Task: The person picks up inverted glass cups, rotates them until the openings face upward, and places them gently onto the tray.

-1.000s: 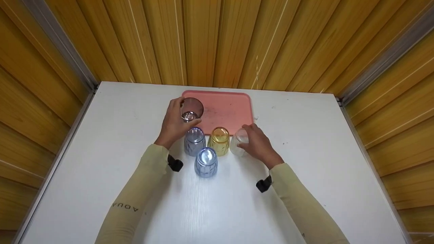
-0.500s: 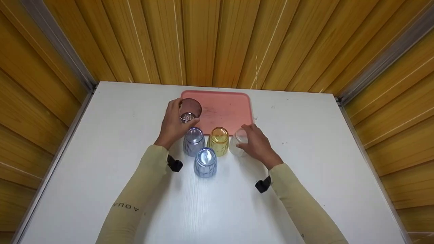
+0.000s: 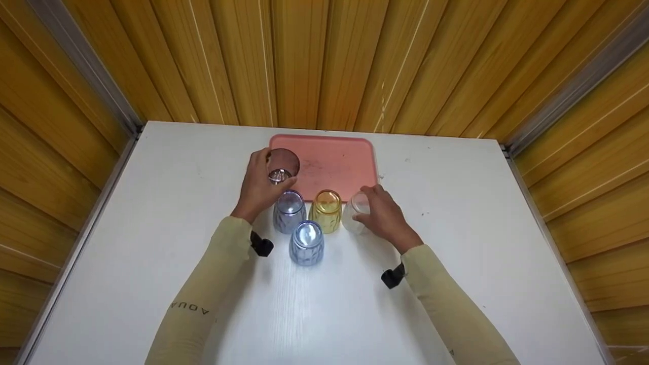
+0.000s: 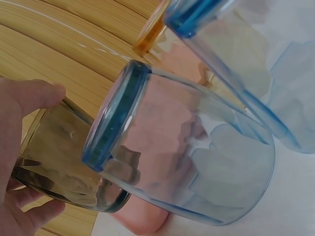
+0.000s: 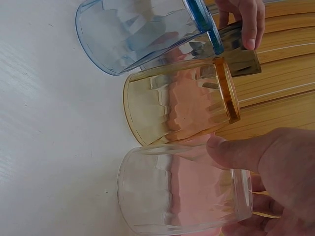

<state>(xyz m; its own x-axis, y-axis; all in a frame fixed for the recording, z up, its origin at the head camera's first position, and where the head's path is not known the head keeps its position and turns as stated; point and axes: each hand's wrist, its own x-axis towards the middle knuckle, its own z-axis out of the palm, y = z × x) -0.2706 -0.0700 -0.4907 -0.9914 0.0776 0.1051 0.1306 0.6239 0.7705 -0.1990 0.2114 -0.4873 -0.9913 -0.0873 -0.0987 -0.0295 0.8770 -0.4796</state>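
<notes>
My left hand (image 3: 257,185) grips a dark, smoky purple glass (image 3: 285,159) by its side, mouth up, at the left part of a pink tray (image 3: 337,165). In the left wrist view this glass (image 4: 59,152) looks brownish, thumb at its rim. My right hand (image 3: 388,215) holds a clear glass (image 3: 352,218) near its base; that glass stands upside down on the table by the tray's front right corner. Beside it is an upside-down yellow glass (image 3: 326,215), then a blue glass (image 3: 289,218). A second blue glass (image 3: 307,248) stands in front of these, also inverted.
The white table (image 3: 177,213) carries everything. Its far edge meets a wood-patterned wall (image 3: 304,66), and similar panels rise on both sides. Small black cameras (image 3: 262,247) are strapped at both wrists.
My left hand and the dark glass have come slightly nearer and lower toward the tray. My right hand stays on the clear glass; the other glasses keep their places.
</notes>
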